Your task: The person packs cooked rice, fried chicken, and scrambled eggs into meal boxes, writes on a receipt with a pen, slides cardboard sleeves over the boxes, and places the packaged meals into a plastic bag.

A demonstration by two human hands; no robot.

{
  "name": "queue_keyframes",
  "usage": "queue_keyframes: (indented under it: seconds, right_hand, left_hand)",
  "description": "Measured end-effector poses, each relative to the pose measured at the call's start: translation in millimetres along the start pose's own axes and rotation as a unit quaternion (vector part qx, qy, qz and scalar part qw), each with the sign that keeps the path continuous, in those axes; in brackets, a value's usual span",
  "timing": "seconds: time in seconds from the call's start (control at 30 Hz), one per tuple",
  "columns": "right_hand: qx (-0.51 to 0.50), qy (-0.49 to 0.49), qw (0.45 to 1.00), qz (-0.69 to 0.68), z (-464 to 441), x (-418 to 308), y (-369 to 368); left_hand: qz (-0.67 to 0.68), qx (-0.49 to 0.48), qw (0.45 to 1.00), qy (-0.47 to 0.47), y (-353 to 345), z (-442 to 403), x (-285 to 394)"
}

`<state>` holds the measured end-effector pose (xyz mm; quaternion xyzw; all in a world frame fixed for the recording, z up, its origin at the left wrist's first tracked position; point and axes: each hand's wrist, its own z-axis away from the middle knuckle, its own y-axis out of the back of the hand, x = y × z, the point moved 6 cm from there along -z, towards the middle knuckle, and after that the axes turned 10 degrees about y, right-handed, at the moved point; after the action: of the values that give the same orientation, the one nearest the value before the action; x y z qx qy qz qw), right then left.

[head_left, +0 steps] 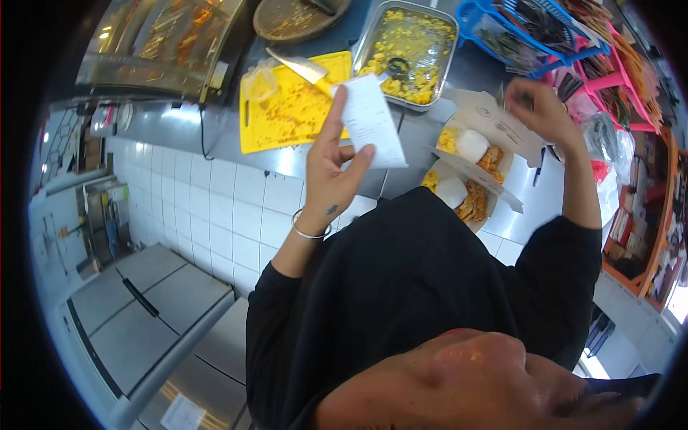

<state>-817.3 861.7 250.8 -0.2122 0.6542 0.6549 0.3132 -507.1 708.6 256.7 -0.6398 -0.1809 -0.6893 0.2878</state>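
Note:
My left hand (335,168) grips a white paper slip (371,118) with rows of print, the thumb across its lower edge. It hangs in front of the yellow cutting board (266,122), which is strewn with brown crumbs and has a knife (299,67) lying across it. To the right, my right hand (539,111) is curled above the raised lid of an open cardboard meal box (502,132). Something small and dark shows at its fingertips, too unclear to name. White rice (471,145), yellow egg and fried chicken (491,163) fill this box. A second box (479,228) with similar food sits nearer me.
A metal tray (448,75) of scrambled egg with a dark utensil stands behind the boxes. Blue baskets (534,68) and a pink basket (609,84) hold packets at the right. A round bowl (276,29) and a glass-fronted cabinet (158,50) are at the back left.

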Motion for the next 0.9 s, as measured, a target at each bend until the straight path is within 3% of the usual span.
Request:
queue_keyframes:
  seconds: [0.03, 0.13, 0.17, 0.27, 0.37, 0.47, 0.57, 0.63, 0.77, 0.87, 0.9]
  right_hand:
    - [-0.080, -0.047, 0.996, 0.004, 9, -12, -14]
    - [-0.086, -0.078, 0.981, 0.152, 34, 1, -50]
    - [-0.025, -0.074, 0.988, 0.130, 41, -9, -52]
    - [0.004, -0.044, 0.999, 0.017, 62, -54, -50]
    - [-0.071, 0.065, 0.988, -0.123, 86, -102, -78]
    - [-0.146, 0.071, 0.984, -0.071, 106, -112, -130]
    - [0.000, 0.189, 0.950, 0.250, 119, -81, -179]
    - [-0.070, 0.164, 0.963, 0.204, 139, -85, -194]
    - [-0.178, 0.084, 0.976, 0.097, 144, -105, -133]
    - [-0.040, 0.065, 0.981, 0.178, 114, -74, -34]
    - [0.103, 0.150, 0.966, 0.182, 104, -69, 9]
  left_hand:
    - [0.003, -0.005, 1.000, -0.004, -3, 5, 2]
    - [0.012, -0.014, 1.000, -0.022, -11, 23, 6]
    - [0.010, -0.015, 0.999, -0.027, -14, 30, 7]
    - [0.025, -0.027, 0.998, -0.053, -22, 52, 5]
    - [0.024, -0.031, 0.997, -0.059, -29, 83, -5]
    - [0.053, -0.028, 0.996, -0.067, -42, 108, -18]
    - [0.088, -0.016, 0.994, -0.069, -57, 133, -25]
    - [0.103, -0.001, 0.992, -0.076, -66, 145, -25]
    - [0.069, 0.070, 0.992, -0.080, -78, 159, -20]
    - [0.027, 0.143, 0.987, -0.074, -83, 161, -28]
    - [0.028, 0.166, 0.984, -0.059, -85, 161, -36]
